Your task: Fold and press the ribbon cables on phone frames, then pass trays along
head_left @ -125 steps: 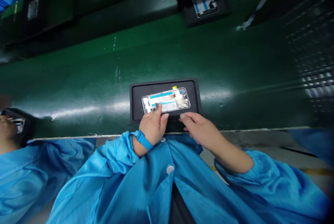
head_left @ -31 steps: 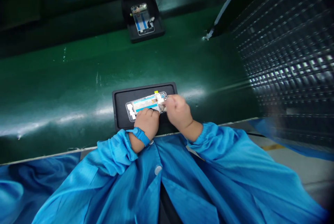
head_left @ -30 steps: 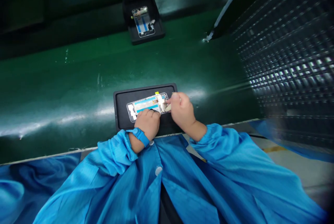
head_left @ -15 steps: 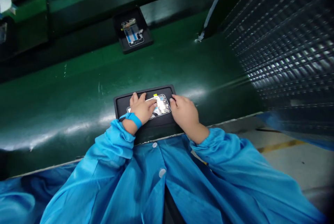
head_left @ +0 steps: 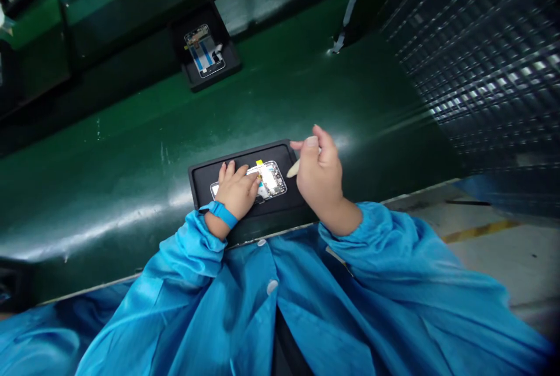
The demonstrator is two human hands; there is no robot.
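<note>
Two black trays on the green belt — two opened phones, one in each.

We see a glossy dark green bench, black trays, bright blue sleeves and a blue wristband.

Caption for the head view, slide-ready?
Left hand presses an opened phone chassis in a black tray on a green conveyor; right hand lifts a pale stick.
</note>
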